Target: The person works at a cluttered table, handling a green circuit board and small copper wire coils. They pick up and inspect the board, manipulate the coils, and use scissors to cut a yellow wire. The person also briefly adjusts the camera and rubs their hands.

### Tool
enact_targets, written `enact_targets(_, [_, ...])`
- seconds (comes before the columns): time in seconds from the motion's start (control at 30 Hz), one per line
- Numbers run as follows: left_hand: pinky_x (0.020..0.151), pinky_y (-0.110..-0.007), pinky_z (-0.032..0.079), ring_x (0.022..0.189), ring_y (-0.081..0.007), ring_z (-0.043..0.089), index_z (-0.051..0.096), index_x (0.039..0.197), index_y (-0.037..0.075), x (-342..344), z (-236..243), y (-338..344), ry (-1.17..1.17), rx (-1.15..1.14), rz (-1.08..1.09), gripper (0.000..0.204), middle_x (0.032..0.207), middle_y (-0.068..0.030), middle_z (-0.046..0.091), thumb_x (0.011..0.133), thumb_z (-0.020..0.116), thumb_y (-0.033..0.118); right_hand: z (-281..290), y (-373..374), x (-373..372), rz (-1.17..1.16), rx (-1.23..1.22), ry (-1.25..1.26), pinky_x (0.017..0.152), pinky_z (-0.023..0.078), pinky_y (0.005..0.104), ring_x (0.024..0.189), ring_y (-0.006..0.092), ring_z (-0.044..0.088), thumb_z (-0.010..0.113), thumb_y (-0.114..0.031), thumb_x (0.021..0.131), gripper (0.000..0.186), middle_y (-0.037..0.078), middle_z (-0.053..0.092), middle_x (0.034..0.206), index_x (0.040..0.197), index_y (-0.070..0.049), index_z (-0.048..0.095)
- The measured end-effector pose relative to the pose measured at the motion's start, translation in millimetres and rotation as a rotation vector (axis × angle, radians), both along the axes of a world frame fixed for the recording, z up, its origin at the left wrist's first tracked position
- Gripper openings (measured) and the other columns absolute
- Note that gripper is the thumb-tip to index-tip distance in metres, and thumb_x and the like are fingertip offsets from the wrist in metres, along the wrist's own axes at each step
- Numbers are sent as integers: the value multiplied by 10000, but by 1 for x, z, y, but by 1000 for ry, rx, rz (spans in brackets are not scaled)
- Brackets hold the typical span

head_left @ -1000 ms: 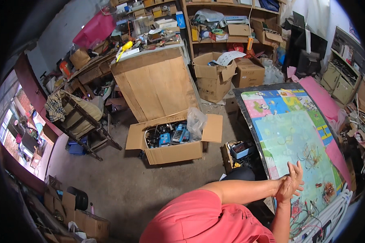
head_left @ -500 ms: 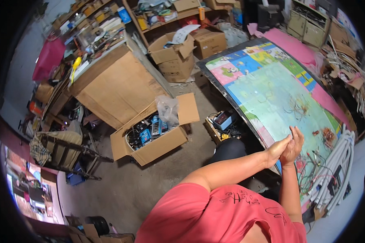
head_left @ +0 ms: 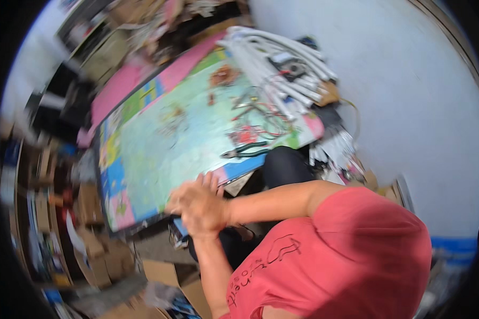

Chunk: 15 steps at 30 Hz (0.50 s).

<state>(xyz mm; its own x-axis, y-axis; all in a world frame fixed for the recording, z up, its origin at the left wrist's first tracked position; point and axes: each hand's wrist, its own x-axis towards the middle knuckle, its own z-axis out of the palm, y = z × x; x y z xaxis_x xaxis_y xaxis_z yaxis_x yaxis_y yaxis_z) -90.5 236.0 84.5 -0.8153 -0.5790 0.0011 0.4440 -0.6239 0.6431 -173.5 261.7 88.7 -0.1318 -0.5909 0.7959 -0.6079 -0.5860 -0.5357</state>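
Note:
My two hands are brought together just off the near edge of a low table (head_left: pixel 143 159) with a colourful mat on top. My right hand (head_left: pixel 203 211) lies across the left; motion smears its fingers. Behind it, the stretched-out fingers of my left hand (head_left: pixel 214 182) stick up past the right hand. No object shows between them. Nearest on the mat are pliers (head_left: pixel 245 151) with dark handles. Beyond the pliers lie tangled red and dark wires (head_left: pixel 255 125), a copper-coloured wire bundle (head_left: pixel 223 75) and loose thin strands (head_left: pixel 173 119).
Bundled white tubes (head_left: pixel 271 53) lie at the table's far right, against a pale wall (head_left: pixel 388 106). My knee (head_left: pixel 287 165) touches or nears the table edge. Cardboard boxes (head_left: pixel 104 260) and shelves crowd the left. An open carton (head_left: pixel 162 271) stands at the lower left.
My view has swung to the right, so the table now lies ahead. The hands, pressed together with fingers extended before, now have the right crossed over the left.

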Motion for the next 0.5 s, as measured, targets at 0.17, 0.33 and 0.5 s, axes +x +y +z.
enact_targets(0.17, [1148,-459,144,1413,-351,184,107,1496,60,-21,-16,17,-174,-114,-197,868,1546,-179,144,883,274,651,-11,31,-5,36,-81,12,917,368,502,980,337,503,629,-292,772,351,122,509,1096,1076,-119,601])
enact_targets(0.33, [1128,-522,191,1388,-386,227,194,1465,57,-43,-21,27,-131,-345,-87,864,1504,-172,242,830,373,615,-38,24,-53,-67,-128,43,936,380,464,995,301,526,552,-348,859,363,107,572,1090,1112,-99,626])
enact_targets(0.5, [1118,-392,261,1341,-236,317,307,1415,93,-61,-3,19,-168,94,-117,469,1457,-86,326,1015,285,336,-39,28,-89,-257,-97,-86,924,369,460,960,305,515,585,-243,792,269,108,536,1012,1017,-98,609])
